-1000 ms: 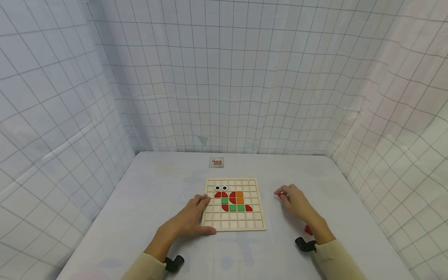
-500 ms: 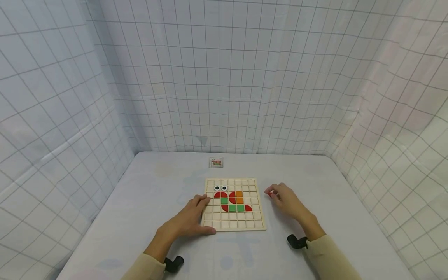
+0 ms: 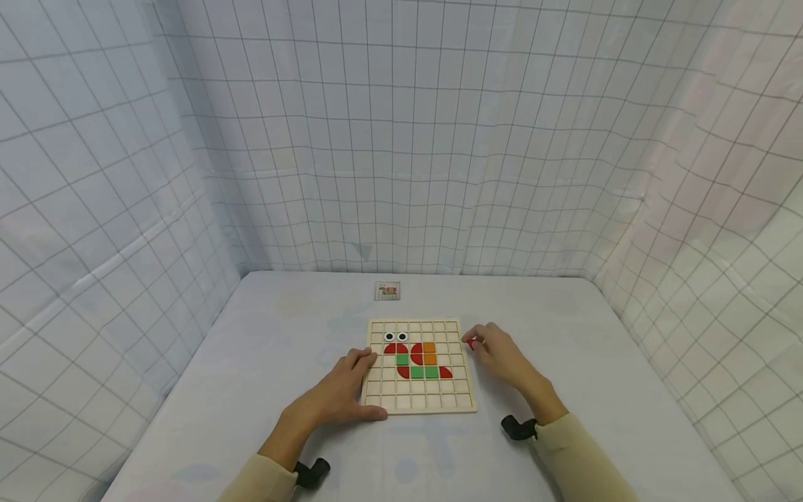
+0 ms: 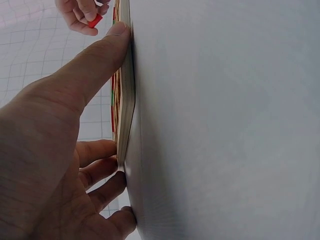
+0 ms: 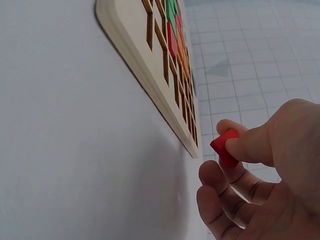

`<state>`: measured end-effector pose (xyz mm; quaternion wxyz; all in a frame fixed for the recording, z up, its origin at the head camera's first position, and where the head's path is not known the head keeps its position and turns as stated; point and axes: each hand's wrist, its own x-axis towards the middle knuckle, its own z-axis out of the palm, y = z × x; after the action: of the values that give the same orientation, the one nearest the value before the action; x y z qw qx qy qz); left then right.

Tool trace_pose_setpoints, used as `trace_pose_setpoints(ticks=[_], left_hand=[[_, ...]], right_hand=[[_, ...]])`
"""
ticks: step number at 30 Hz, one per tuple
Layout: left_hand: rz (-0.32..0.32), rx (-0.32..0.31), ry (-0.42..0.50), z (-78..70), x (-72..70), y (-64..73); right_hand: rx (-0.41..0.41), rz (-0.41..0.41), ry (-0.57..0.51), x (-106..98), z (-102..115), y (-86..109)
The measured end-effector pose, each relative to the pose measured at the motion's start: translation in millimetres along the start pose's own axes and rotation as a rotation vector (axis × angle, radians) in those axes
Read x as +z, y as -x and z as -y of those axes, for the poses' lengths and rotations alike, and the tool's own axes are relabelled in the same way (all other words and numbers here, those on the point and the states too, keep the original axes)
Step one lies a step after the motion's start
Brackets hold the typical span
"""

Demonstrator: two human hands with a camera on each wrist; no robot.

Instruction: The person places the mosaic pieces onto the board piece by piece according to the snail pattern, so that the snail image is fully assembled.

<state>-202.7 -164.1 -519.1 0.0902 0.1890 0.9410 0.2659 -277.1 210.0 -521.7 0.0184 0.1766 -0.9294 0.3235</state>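
Observation:
A pale wooden grid board [image 3: 420, 402] lies on the table, bearing red, green and orange tiles and two round eye pieces [image 3: 396, 337]. At its near left corner, my left hand [image 3: 341, 389] touches it, the thumb along the front edge and the fingers spread at the left side. Just off the board's right edge, my right hand [image 3: 505, 355] pinches a small red tile [image 5: 228, 147] between thumb and fingers. Those fingers cover part of the tile, so its full shape cannot be told. In the left wrist view the red tile [image 4: 95, 21] appears above the board.
Behind the board lies a small picture card [image 3: 387, 291] with a similar coloured pattern. White grid-patterned curtains [image 3: 395, 153] close off the back and both sides. Black wrist mounts [image 3: 518, 427] sit on both wrists. The white table surface [image 3: 301, 321] surrounds the board.
My right hand has moved left with the red tile, from out on the table to the board's right edge. The left hand and the board have stayed put.

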Motion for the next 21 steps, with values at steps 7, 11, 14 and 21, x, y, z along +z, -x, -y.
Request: trace_pose_setpoints(ticks=[7,11,14,21], left_hand=[[0.003,0.005,-0.012,0.5,0.7,-1.1],[0.003,0.003,-0.017,0.0,0.1,-1.4],[0.007,-0.002,-0.016,-0.5,-0.6,-1.4],[0.009,-0.008,-0.006,-1.7,-1.9,-1.0]], right_hand=[[-0.027,0.001,-0.028,7.4,5.7,-7.0],[-0.029,0.005,-0.042,11.8,10.8,-13.4],[-0.036,0.013,-0.051,14.6,15.0,-17.7],[-0.044,0.04,-0.074,19.9,22.6,-27.2]])
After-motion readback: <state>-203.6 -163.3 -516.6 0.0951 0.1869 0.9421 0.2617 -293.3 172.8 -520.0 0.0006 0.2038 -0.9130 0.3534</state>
